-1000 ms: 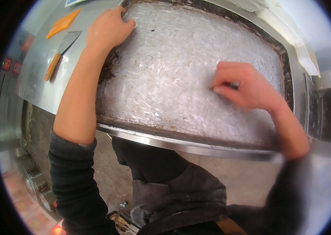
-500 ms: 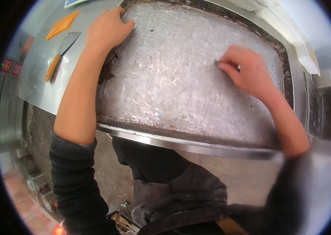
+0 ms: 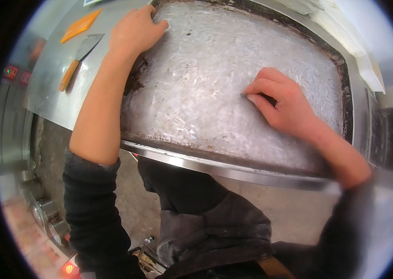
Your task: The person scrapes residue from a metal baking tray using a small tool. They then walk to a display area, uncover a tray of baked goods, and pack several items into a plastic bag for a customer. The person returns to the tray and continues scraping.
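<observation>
A large, worn metal baking tray (image 3: 196, 93) with a blackened rim lies in front of me. At its far left edge, my left hand (image 3: 139, 31) is closed around the rim, thumb toward the inside; its fingertips are partly hidden. Over the right half of the tray bottom, my right hand (image 3: 277, 98) is closed in a pinch. A tiny dark tip shows at its fingertips, too small to name. Dark crusty residue (image 3: 133, 83) clings to the tray's left side.
Left of the tray, a scraper with a wooden handle (image 3: 69, 75) and a flat orange scraper (image 3: 81, 25) lie on the metal worktop (image 3: 50, 95). White cloth-like material (image 3: 340, 30) runs along the far right. A metal appliance (image 3: 391, 135) stands at the right.
My right hand has moved left and slightly nearer across the tray, still pinched. My left hand stays at the rim. The whole view has shifted slightly.
</observation>
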### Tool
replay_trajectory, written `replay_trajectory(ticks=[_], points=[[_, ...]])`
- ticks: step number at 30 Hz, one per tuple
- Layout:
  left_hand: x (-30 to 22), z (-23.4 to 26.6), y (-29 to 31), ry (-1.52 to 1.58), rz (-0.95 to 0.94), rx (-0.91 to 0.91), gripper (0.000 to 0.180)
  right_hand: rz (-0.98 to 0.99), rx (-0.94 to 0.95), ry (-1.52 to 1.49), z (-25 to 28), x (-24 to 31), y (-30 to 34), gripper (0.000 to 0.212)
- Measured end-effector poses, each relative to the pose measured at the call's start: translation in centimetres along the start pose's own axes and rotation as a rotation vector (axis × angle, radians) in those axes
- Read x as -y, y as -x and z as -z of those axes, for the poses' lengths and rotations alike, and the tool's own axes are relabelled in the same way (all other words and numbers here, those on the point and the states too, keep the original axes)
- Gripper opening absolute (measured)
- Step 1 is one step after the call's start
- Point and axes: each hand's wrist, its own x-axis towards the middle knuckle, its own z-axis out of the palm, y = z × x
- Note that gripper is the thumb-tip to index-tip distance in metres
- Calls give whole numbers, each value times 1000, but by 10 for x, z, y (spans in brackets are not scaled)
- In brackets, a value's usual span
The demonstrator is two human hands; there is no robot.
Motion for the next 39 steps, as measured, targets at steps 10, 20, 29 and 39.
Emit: replay_trajectory(ticks=[10,20,29,39], points=[[-22,23,7,93,142,103,37,10,-78,15,-11,1,1,10],[-26,30,13,119,99,23,36,78,-133,85,-15,4,-1,10],[-24,27,13,163,112,30,38,82,-136,127,-14,5,-4,10],[-20,24,11,140,106,35,38,140,-135,205,-14,7,-5,8]])
